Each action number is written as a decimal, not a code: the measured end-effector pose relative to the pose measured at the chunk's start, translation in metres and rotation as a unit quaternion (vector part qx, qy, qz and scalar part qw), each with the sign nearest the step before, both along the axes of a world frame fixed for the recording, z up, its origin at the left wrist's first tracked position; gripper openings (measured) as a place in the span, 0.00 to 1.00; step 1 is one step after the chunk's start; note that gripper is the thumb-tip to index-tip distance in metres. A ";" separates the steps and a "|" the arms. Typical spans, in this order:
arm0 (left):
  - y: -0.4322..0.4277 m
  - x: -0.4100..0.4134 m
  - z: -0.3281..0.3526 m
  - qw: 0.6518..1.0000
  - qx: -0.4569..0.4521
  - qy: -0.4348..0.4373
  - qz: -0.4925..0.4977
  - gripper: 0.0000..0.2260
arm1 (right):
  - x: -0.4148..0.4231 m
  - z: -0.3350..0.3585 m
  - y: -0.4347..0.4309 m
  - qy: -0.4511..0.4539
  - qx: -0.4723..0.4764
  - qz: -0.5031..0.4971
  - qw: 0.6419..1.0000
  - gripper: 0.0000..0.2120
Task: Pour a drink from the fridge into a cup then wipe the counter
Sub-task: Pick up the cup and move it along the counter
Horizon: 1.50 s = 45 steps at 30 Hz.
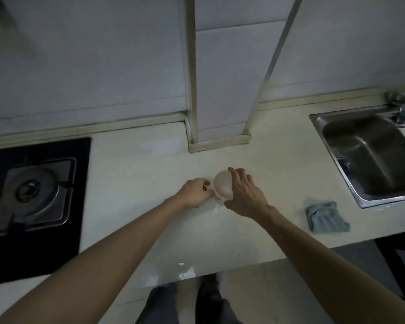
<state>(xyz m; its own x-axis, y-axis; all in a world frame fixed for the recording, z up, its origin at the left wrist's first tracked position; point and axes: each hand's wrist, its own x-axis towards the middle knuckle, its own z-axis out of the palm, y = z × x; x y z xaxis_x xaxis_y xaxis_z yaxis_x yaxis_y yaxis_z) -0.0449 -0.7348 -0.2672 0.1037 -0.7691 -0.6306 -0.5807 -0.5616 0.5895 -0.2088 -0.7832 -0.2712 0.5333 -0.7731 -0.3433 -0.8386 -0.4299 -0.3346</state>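
Observation:
A pale beige drink bottle (222, 184) with red print is tilted over the middle of the cream counter (150, 174), its rounded base towards me. My right hand (243, 195) grips it from the right. My left hand (195, 192) is closed just left of the bottle's lower end, around what looks like a clear cup (212, 204), of which only a faint translucent edge shows. The bottle's mouth is hidden between the hands. A folded blue-grey cloth (326, 217) lies on the counter to the right, apart from both hands.
A steel sink (332, 146) with a tap (400, 106) is set in the counter at the right. A black gas hob (35, 190) fills the left. A tiled column (220, 113) juts out behind the hands. Wet patches (185, 273) shine near the front edge.

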 end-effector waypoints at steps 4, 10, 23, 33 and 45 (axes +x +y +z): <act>-0.001 -0.008 -0.008 0.994 0.000 0.074 0.084 0.16 | 0.003 -0.008 -0.010 -0.014 -0.018 0.022 0.999 0.46; 0.000 0.018 -0.014 0.973 -0.011 0.143 0.182 0.16 | 0.036 -0.004 -0.024 -0.007 -0.030 0.049 0.998 0.45; -0.008 0.174 -0.002 0.891 -0.142 0.239 0.360 0.15 | 0.208 0.019 -0.066 -0.095 -0.078 0.117 0.986 0.45; -0.030 0.233 -0.029 0.791 -0.217 0.299 0.488 0.13 | 0.314 -0.023 -0.080 -0.143 -0.138 0.109 0.974 0.39; -0.040 0.241 -0.026 0.788 -0.207 0.306 0.493 0.10 | 0.332 -0.036 -0.090 -0.117 -0.065 0.032 0.990 0.43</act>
<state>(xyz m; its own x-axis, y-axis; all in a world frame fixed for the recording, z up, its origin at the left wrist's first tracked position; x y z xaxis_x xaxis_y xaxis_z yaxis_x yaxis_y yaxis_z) 0.1959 -0.7745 -0.2931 0.5526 -0.6583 -0.5112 0.4814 -0.2486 0.8405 0.1228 -0.8731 -0.3076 0.6362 -0.7645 -0.1039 -0.7140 -0.5324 -0.4546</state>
